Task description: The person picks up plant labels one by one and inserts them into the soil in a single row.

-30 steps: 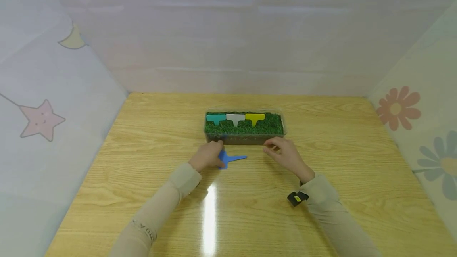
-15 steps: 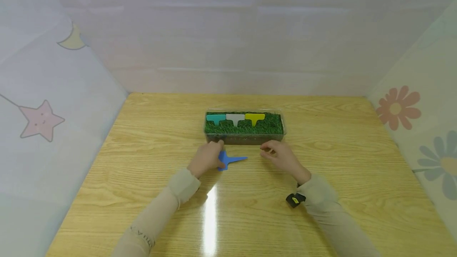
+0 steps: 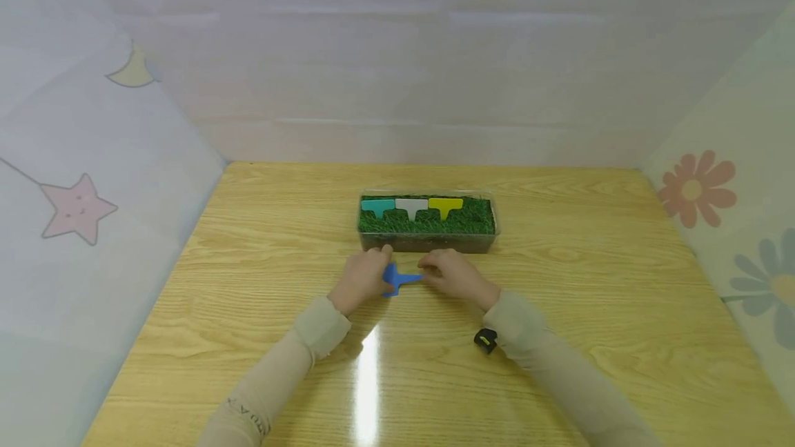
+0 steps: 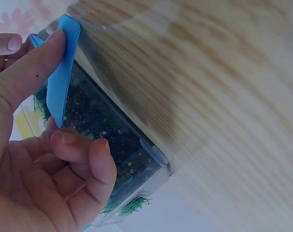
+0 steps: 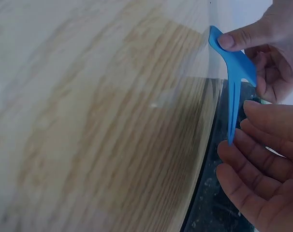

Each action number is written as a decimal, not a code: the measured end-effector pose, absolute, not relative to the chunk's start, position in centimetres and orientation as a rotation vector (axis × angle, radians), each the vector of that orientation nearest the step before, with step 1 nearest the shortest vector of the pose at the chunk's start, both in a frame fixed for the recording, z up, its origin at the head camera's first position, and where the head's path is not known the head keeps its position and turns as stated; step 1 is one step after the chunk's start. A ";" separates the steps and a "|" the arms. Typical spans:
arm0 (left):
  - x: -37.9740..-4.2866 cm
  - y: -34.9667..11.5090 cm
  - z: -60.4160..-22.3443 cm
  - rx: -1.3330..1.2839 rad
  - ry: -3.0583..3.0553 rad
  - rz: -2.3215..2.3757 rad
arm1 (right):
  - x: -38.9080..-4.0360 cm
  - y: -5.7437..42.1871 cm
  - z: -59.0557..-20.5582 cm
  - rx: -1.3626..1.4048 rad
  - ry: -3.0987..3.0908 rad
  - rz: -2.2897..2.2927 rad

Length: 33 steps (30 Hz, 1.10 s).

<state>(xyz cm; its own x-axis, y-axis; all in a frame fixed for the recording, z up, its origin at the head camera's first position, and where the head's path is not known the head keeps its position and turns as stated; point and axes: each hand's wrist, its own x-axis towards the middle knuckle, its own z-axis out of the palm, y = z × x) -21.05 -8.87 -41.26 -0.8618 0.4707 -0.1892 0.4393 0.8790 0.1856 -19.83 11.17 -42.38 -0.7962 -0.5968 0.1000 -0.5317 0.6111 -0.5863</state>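
My left hand (image 3: 361,277) pinches the wide head of a blue T-shaped plant label (image 3: 397,281) between thumb and fingers, just in front of a clear planter box. In the right wrist view, the label's pointed stem (image 5: 234,106) reaches toward my right hand (image 5: 270,162). That hand's fingers are loosely bent beside the tip, with the thumb apart from them; whether they touch the tip I cannot tell. Teal (image 3: 378,205), white (image 3: 411,205) and yellow (image 3: 445,205) labels stand side by side in the box's green artificial grass (image 3: 428,226).
The clear planter box (image 3: 428,243), with dark fill under the grass, rests on the wooden table (image 3: 559,261). Pale printed walls (image 3: 397,88) close off the back and both sides. A black device (image 3: 486,341) sits at my right wrist.
My right hand has moved left, up to the tip of the blue plant label. The left hand has kept its pinch on the label and has hardly moved.
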 end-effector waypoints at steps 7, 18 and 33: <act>-20.7 -8.7 -40.9 0.709 2.839 0.179 | -20.1 10.4 -43.0 -0.959 2.731 -0.878; -20.6 -9.6 -40.5 0.679 2.825 0.410 | -19.7 11.1 -42.7 -0.906 2.721 -0.948; -20.8 -11.2 -40.6 0.624 2.474 1.428 | -18.9 12.8 -41.1 -0.843 2.837 -1.325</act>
<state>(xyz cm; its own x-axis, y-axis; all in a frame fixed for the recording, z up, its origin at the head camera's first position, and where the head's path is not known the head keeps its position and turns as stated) -20.83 -11.18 -40.65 -0.8865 0.4621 0.0231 0.2513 0.4389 0.8627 -18.94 12.77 -41.08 -0.8600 -0.4128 0.2998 -0.4949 0.5321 -0.6870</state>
